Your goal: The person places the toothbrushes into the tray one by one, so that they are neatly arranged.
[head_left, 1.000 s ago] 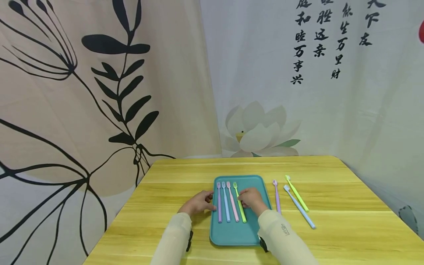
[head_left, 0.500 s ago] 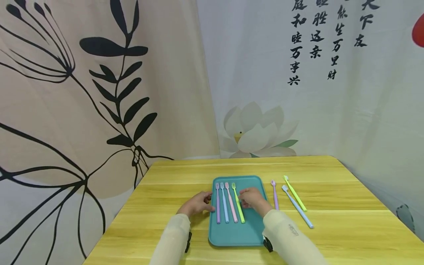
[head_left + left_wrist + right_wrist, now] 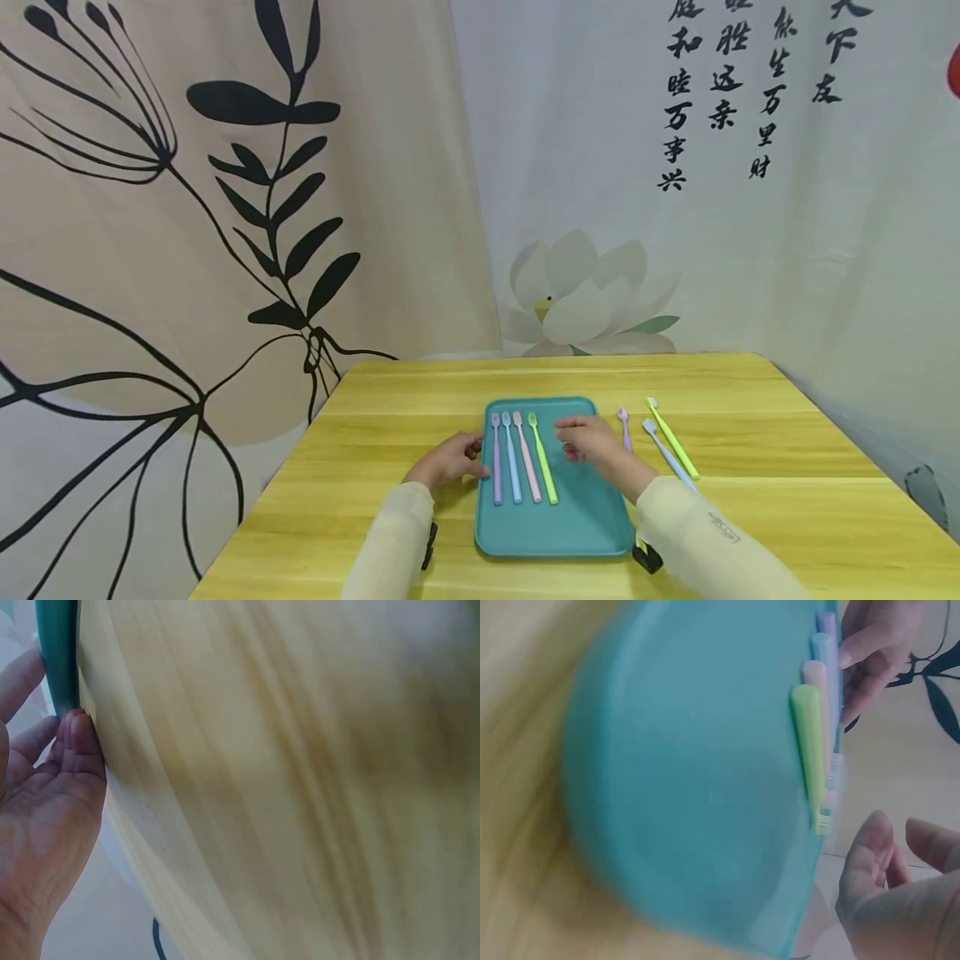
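Observation:
Four-sided and teal, a tray point(image 3: 555, 533) lies on the wooden table, bearing a purple toothbrush point(image 3: 497, 467), a blue toothbrush point(image 3: 512, 467), a pink toothbrush point(image 3: 529, 467) and a green toothbrush point(image 3: 545, 467) side by side. My left hand point(image 3: 450, 458) rests at the tray's left rim, thumb and fingertips touching the edge. Over the tray's right half hovers my right hand point(image 3: 592, 443), fingers loosely bent and nothing between them, apart from the green toothbrush. In the right wrist view that hand point(image 3: 889, 889) shows beyond the brush heads.
Right of the tray lie another purple toothbrush point(image 3: 625, 425), a second blue toothbrush point(image 3: 667, 450) and a second green toothbrush point(image 3: 675, 442); my right arm partly covers the purple and blue ones. A printed curtain point(image 3: 420, 208) hangs behind the wooden table point(image 3: 360, 433).
My right hand has let go of the green toothbrush on the tray and moved to the right, away from it. The left hand stays at the tray's rim.

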`<state>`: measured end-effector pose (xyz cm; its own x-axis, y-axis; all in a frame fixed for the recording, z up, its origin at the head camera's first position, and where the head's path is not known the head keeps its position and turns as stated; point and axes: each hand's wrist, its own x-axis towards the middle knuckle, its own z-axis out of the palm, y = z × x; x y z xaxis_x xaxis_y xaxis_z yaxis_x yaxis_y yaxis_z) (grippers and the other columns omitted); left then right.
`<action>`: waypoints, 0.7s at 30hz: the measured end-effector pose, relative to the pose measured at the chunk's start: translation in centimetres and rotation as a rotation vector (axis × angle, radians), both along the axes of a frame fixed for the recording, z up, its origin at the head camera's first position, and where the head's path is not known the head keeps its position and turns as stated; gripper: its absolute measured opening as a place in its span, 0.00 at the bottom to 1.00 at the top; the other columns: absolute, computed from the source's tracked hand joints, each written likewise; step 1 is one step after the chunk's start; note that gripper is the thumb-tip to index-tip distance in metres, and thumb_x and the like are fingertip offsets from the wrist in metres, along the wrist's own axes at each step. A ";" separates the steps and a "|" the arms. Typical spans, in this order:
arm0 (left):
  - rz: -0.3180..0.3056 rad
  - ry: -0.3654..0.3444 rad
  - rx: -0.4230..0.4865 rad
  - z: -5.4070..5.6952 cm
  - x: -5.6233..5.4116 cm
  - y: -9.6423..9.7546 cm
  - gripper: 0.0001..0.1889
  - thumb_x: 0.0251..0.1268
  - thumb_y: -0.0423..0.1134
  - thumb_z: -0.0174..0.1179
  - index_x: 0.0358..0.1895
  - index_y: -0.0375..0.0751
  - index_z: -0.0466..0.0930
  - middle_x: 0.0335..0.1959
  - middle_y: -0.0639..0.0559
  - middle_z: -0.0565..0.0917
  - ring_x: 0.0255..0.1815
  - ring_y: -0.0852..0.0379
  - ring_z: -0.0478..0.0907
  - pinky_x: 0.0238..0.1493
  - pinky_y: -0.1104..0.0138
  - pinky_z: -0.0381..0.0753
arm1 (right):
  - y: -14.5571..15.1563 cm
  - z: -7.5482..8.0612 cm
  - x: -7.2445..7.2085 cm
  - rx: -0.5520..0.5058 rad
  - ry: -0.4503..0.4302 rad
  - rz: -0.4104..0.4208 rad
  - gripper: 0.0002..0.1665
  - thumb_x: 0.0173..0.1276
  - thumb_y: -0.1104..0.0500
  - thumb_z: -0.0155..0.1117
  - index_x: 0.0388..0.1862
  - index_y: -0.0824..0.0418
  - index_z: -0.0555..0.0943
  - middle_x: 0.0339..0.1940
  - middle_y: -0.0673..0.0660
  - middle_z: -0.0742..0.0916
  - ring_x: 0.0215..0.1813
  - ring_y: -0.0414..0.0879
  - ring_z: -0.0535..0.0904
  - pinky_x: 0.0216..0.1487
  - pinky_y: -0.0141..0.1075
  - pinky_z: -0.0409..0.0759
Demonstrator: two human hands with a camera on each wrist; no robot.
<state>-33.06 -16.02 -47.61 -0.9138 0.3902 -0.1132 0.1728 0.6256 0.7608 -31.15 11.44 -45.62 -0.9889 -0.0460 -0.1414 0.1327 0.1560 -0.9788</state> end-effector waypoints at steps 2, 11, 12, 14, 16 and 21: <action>-0.002 0.002 -0.003 0.1 -0.1 0.0 0.37 0.60 0.32 0.70 0.73 0.31 0.64 0.48 0.45 0.76 0.49 0.48 0.70 0.53 0.52 0.76 | 0.7 0.5 0.3 -0.009 0.020 0.002 0.20 0.71 0.65 0.61 0.58 0.74 0.78 0.46 0.64 0.82 0.34 0.49 0.76 0.39 0.40 0.82; 0.005 -0.008 -0.008 -0.2 -0.3 0.2 0.38 0.60 0.34 0.70 0.73 0.33 0.64 0.49 0.46 0.75 0.49 0.49 0.71 0.53 0.53 0.75 | 5.1 1.5 1.7 0.033 0.061 0.001 0.27 0.75 0.59 0.58 0.66 0.74 0.71 0.62 0.71 0.77 0.59 0.65 0.74 0.56 0.48 0.79; 0.003 -0.006 -0.007 -0.2 -0.4 0.2 0.38 0.60 0.34 0.70 0.73 0.33 0.64 0.49 0.46 0.75 0.50 0.48 0.71 0.53 0.53 0.76 | 5.6 1.5 1.8 0.043 0.063 -0.002 0.28 0.75 0.58 0.58 0.67 0.74 0.71 0.62 0.71 0.77 0.60 0.65 0.74 0.56 0.48 0.79; 0.002 -0.005 -0.011 -0.2 -0.3 0.2 0.38 0.60 0.34 0.70 0.73 0.33 0.64 0.50 0.46 0.75 0.50 0.48 0.71 0.53 0.53 0.76 | 6.5 1.6 2.1 0.062 0.071 -0.009 0.28 0.75 0.58 0.58 0.67 0.74 0.71 0.61 0.71 0.77 0.58 0.64 0.74 0.55 0.47 0.79; -0.001 -0.003 -0.013 -0.3 -0.3 0.1 0.38 0.60 0.33 0.70 0.73 0.33 0.64 0.50 0.46 0.75 0.50 0.48 0.71 0.53 0.53 0.76 | 7.4 1.5 2.2 0.077 0.082 -0.018 0.28 0.76 0.58 0.57 0.67 0.74 0.70 0.59 0.69 0.79 0.55 0.62 0.76 0.53 0.45 0.80; -0.004 0.003 -0.015 -0.1 -0.3 -0.1 0.35 0.61 0.32 0.70 0.72 0.34 0.67 0.49 0.45 0.76 0.50 0.48 0.71 0.53 0.52 0.75 | 9.3 1.5 1.9 0.083 0.084 -0.046 0.29 0.76 0.58 0.57 0.68 0.75 0.69 0.58 0.67 0.78 0.54 0.59 0.75 0.51 0.40 0.81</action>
